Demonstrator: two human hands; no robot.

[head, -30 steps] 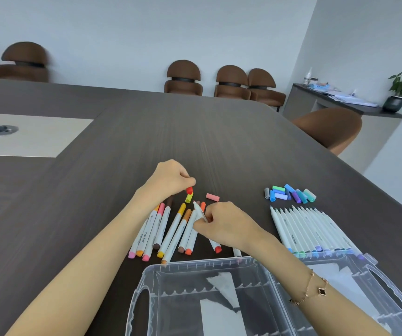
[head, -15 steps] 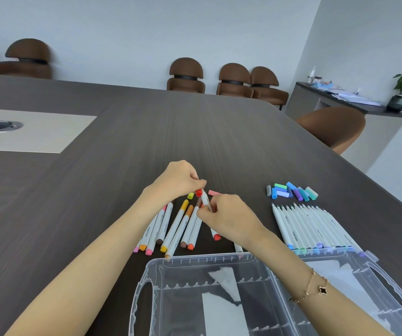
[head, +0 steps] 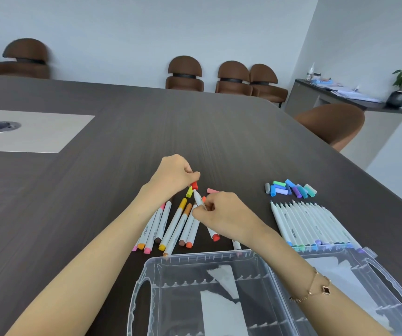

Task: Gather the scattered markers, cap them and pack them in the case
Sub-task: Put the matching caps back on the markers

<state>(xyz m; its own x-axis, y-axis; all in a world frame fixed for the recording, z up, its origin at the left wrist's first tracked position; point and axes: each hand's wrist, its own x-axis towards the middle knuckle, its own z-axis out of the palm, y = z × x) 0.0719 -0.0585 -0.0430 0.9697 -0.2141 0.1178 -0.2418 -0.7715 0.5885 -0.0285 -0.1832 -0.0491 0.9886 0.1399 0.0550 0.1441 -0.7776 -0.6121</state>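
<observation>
Midway | capping step | left hand (head: 173,175) fingers pinched red cap (head: 194,185) just above marker (head: 198,199) clamped in right hand (head: 221,214), mid-desk beyond open case (head: 195,259) | next, seemingly: align, press cap home

A dark wood-grain worktop (head: 219,132) is carrying everything. A clear plastic case (head: 219,260) is lying open at its near edge. Just beyond the case, warm-coloured markers (head: 171,226) are lying fanned out; beyond its right half, a row of uncapped white markers (head: 309,224) is lying, with loose blue and green caps (head: 289,189) further back. A pale inset panel (head: 37,132) is sitting far left of the case.
</observation>
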